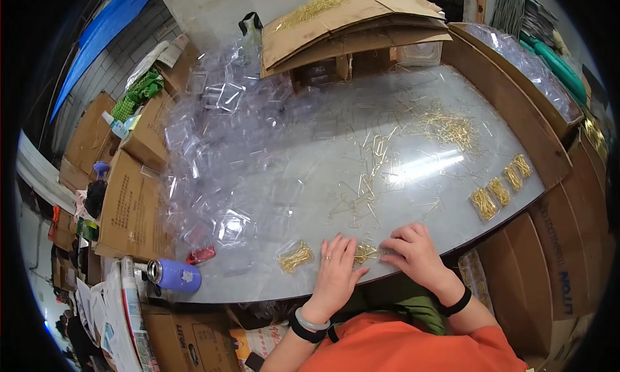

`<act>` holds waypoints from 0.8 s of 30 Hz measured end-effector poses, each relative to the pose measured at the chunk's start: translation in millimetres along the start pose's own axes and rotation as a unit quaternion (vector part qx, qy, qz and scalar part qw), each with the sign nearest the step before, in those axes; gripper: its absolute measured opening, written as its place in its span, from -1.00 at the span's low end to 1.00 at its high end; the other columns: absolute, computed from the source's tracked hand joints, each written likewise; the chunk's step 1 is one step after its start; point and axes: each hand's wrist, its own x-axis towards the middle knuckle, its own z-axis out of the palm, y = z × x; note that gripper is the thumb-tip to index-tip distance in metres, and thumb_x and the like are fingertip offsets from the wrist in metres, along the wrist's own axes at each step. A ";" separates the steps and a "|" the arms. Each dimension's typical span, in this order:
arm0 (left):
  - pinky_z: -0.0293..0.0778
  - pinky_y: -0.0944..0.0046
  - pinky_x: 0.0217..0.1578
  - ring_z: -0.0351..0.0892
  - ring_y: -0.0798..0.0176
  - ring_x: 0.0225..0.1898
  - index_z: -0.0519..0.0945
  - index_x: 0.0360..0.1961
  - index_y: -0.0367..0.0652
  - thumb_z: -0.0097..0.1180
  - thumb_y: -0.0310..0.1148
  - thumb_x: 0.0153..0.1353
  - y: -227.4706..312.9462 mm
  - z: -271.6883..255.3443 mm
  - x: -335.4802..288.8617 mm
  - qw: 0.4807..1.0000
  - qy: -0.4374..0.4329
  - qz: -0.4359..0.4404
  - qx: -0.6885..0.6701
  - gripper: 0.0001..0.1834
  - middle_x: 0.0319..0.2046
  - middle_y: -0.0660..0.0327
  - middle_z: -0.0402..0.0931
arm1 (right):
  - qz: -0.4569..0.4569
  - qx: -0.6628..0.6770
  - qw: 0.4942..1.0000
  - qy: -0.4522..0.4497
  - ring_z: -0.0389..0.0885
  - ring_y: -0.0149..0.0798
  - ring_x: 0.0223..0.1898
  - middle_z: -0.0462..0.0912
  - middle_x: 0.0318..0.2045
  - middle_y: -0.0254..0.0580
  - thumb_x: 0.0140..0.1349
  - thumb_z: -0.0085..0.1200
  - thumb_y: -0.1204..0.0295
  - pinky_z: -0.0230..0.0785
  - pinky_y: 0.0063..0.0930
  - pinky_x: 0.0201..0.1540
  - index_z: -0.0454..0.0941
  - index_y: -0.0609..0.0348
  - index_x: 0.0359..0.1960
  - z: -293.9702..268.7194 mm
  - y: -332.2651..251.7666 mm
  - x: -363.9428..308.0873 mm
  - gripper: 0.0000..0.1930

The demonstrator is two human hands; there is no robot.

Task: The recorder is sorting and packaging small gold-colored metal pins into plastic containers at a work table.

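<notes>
A small clear plastic box of gold wire hooks (365, 253) lies at the table's front edge between my hands. My left hand (336, 268) rests along its left side, fingers stretched out and thumb spread toward the front. On the other side my right hand (413, 252) has its fingers bent and its fingertips together by the hooks; what they pinch is too small to make out. Left of my left hand lies another filled box of gold hooks (295, 257). Loose gold hooks (369, 204) are scattered beyond my hands, with a denser heap (447, 128) farther right.
Clear plastic boxes (226, 139) pile up over the table's left side. Several filled packs (484, 203) line the right edge. A purple bottle (174, 276) and a red object (201, 254) sit front left. Cardboard (361, 23) bearing gold hooks stands at the back; a cardboard wall (510, 101) borders the right.
</notes>
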 end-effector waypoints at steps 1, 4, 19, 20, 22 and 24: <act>0.06 -0.31 0.43 0.25 -0.24 0.39 0.37 0.33 -0.34 0.34 -0.32 0.21 -0.1 1.5 1.8 1.000 -0.003 0.003 -0.005 -0.30 0.26 -0.07 0.35 | -0.013 -0.016 1.000 -0.007 0.56 -0.06 -0.11 0.63 -0.20 -0.26 0.11 0.37 0.41 0.43 -0.22 -0.01 0.68 0.09 -0.12 1.4 1.5 -3.0 -0.72; 0.06 -0.32 0.42 0.26 -0.22 0.38 0.38 0.32 -0.34 0.33 -0.34 0.22 -0.4 3.2 4.6 1.000 -0.013 0.020 -0.002 -0.32 0.24 -0.06 0.37 | -0.013 0.009 1.000 -0.001 0.59 -0.06 -0.14 0.66 -0.23 -0.29 0.15 0.33 0.49 0.46 -0.21 -0.05 0.69 0.11 -0.17 17.5 -0.8 -2.3 -0.80; 0.12 -0.24 0.44 0.33 -0.21 0.35 0.29 0.38 -0.30 0.32 -0.39 0.23 -3.3 0.6 2.3 0.998 0.004 0.012 -0.063 -0.27 0.24 -0.12 0.40 | 0.058 0.200 0.976 -0.055 0.55 0.12 0.07 0.62 0.06 0.02 0.27 0.03 0.69 0.44 -0.12 0.13 0.52 0.25 0.16 13.2 -19.5 9.4 -0.60; 0.12 -0.23 0.44 0.33 -0.21 0.36 0.30 0.38 -0.30 0.32 -0.40 0.23 -3.7 0.6 1.5 0.998 0.003 0.013 -0.063 -0.27 0.24 -0.12 0.40 | 0.048 0.157 0.985 -0.058 0.55 0.11 0.05 0.62 0.06 0.01 0.28 0.07 0.64 0.44 -0.13 0.12 0.51 0.24 0.17 8.9 -18.0 11.6 -0.60; 0.14 -0.22 0.43 0.34 -0.21 0.35 0.30 0.37 -0.30 0.31 -0.43 0.23 -5.4 2.2 0.0 0.998 0.007 0.018 -0.068 -0.28 0.24 -0.12 0.40 | 0.029 0.070 0.995 -0.063 0.54 0.10 0.02 0.61 0.06 -0.01 0.28 0.16 0.54 0.44 -0.14 0.12 0.51 0.22 0.18 2.9 -16.0 16.2 -0.60; 0.16 -0.21 0.42 0.34 -0.20 0.35 0.31 0.37 -0.30 0.30 -0.46 0.23 -5.7 2.7 -0.6 0.997 0.007 0.020 -0.069 -0.30 0.24 -0.12 0.40 | 0.018 0.064 0.995 -0.071 0.53 0.09 0.00 0.61 0.04 -0.04 0.23 0.27 0.42 0.42 -0.14 0.12 0.51 0.21 0.18 7.6 -22.8 10.7 -0.53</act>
